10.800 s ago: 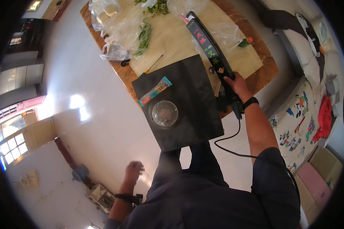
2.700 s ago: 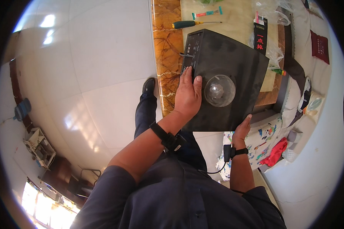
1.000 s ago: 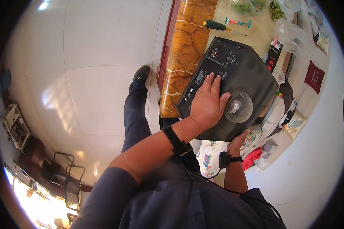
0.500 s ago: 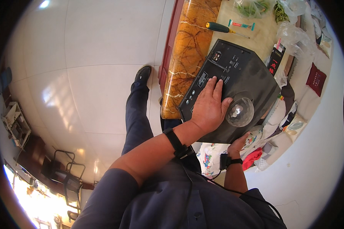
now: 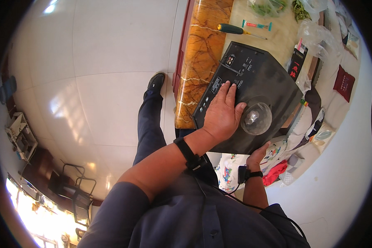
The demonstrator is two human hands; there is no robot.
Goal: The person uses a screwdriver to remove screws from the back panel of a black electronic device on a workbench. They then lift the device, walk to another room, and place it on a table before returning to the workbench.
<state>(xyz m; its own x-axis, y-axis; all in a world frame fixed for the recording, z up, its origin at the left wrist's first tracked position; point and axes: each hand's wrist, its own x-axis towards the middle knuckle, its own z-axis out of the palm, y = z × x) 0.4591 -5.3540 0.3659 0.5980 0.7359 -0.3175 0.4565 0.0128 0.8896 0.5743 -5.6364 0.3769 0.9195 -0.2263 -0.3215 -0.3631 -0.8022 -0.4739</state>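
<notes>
A black speaker-like box (image 5: 268,78) with angled sides lies at the near end of the table, its panel of sockets and knobs along the left side. A clear faceted dome (image 5: 256,118) bulges from its upper face. My left hand (image 5: 224,115) rests flat on that face, fingers stretched toward the panel and thumb beside the dome. At the box's near right edge, my right hand (image 5: 258,157) grips from below; most of its fingers are hidden under the box. Beyond the far edge lie a screwdriver (image 5: 230,29) with a green and yellow handle and a small tube (image 5: 256,25).
The table has a brown marbled edge (image 5: 200,62). Bagged greens (image 5: 268,7), a clear plastic bag (image 5: 314,35) and a dark narrow box (image 5: 297,62) lie beyond and right of the box. A dark red pouch (image 5: 344,83) is farther right. Chairs (image 5: 76,194) stand lower left.
The whole view has shifted slightly, with table and tools now a little farther left in it. Both hands keep their places on the box.
</notes>
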